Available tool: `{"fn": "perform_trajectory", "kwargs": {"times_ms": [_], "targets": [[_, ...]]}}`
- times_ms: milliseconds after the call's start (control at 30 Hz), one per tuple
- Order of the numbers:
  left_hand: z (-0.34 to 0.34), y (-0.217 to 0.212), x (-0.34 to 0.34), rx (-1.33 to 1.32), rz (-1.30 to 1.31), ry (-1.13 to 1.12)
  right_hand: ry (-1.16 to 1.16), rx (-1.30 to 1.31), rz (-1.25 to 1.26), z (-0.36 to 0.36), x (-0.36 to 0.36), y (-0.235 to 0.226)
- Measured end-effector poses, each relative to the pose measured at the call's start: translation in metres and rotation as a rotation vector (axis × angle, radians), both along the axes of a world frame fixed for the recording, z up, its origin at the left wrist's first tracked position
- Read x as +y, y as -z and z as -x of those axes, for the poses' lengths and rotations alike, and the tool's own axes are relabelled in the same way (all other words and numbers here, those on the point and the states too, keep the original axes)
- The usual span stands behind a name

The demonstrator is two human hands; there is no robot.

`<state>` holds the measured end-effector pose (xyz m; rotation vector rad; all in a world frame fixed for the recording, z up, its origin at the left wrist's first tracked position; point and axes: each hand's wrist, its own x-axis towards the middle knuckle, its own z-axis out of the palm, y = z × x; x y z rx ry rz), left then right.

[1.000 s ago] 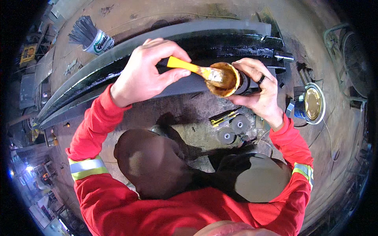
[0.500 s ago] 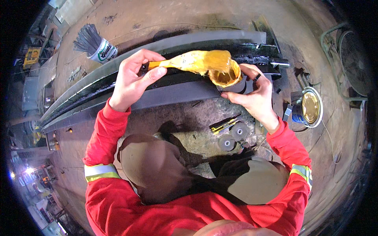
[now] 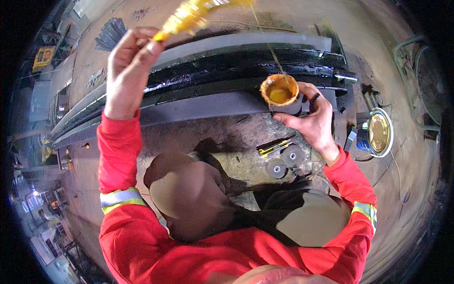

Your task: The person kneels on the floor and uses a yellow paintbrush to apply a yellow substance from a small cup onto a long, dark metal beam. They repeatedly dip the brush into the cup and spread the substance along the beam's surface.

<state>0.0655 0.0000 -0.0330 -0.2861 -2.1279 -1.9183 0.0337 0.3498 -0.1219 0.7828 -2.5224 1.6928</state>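
Note:
In my left hand [image 3: 127, 71], raised at the upper left, is the end of a flat yellow tool [image 3: 191, 18], thickly coated in glossy amber paste. Its kind is unclear; motion blurs it, and its far end reaches the top edge of the view. A thin amber strand [image 3: 266, 40] stretches from it down to a grey cup [image 3: 289, 109]. My right hand [image 3: 316, 116] is wrapped around the cup's right side, fingers behind and thumb in front. Amber paste smears the cup's rim and lies inside. Below the cup runs a long dark steel beam [image 3: 198, 110], wet and shiny along its middle.
An open tin of amber liquid [image 3: 379, 132] stands at the right. Two round discs [image 3: 292, 155] and a yellow utility knife [image 3: 275, 148] lie on the floor before my knees. A bundle of dark rods [image 3: 109, 34] stands far left; a large fan [image 3: 430, 78] is far right.
My left hand has lifted the coated tool up and leftward, away from the cup, drawing out the strand. The cup's opening now shows; my right hand has barely moved.

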Motion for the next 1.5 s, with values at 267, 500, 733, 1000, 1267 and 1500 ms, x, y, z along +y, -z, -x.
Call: {"fn": "perform_trajectory", "kwargs": {"times_ms": [267,500,733,1000,1267,1500], "targets": [[-0.03,-0.004,-0.048,-0.141,0.363,-0.193,0.128,-0.137,0.11,-0.007,0.013,0.013],[-0.03,-0.002,-0.049,-0.288,0.977,-0.138,0.163,-0.162,0.242,-0.014,0.029,0.003],[0.06,-0.01,0.044,0.254,1.719,0.327,0.223,-0.189,0.271,-0.018,0.045,0.0],[0.089,0.007,0.046,-0.124,1.157,0.379,0.311,-0.229,0.276,-0.023,0.06,0.0],[0.044,-0.025,0.003,-0.248,1.639,0.188,0.346,-0.209,0.194,-0.019,0.069,0.013],[0.044,-0.023,0.035,-0.121,1.416,0.2,0.385,-0.214,0.224,-0.015,0.07,0.014]]}}
